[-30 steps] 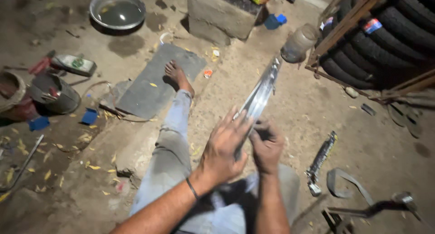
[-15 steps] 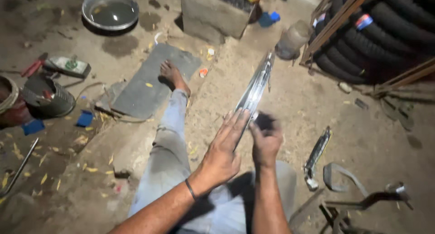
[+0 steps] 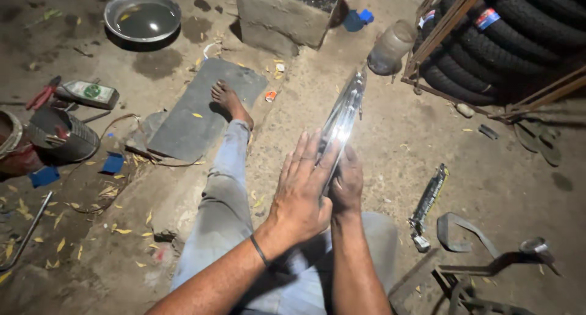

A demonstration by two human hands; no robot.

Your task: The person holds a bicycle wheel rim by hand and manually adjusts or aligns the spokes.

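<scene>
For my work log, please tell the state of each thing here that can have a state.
Shiny metal strip: held up at an angle, pressed between both hands.
Left hand: flat, fingers straight.
Right hand: behind the strip; grip unclear.
Metal bowl: upright, holds liquid.
Plastic jar: tipped over.

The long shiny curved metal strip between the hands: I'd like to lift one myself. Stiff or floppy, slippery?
The long shiny curved metal strip probably stays stiff: it juts out unsupported beyond the left hand and right hand without sagging. Its polished, glaring surface looks slippery. Being thin, it seems light.
</scene>
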